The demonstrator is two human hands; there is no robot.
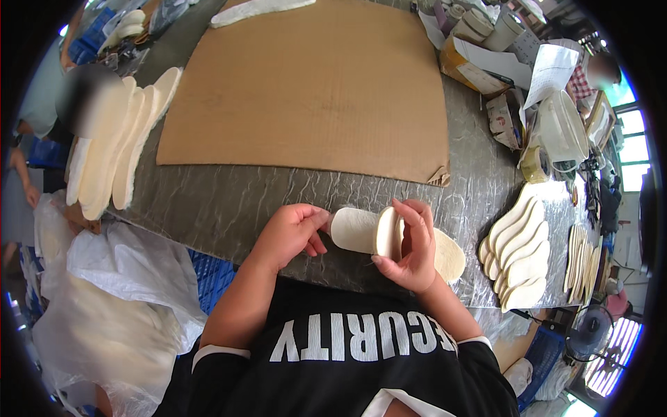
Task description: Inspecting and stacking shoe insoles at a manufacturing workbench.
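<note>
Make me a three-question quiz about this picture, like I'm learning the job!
1. True or false: the fanned-out cream, curved, insole-shaped pieces lie on the flat brown cardboard sheet.
2. Choose one. What is between the right hand's thumb and fingers?
A) a roll of tape
B) an upturned cream, rounded pad
C) a white paper sheet
3. Fill in: the cardboard sheet lies ____ from the person than the left hand (nearer or farther?).

Key:
1. False; they lie on the grey, streaky tabletop, to the right.
2. B
3. farther
</note>
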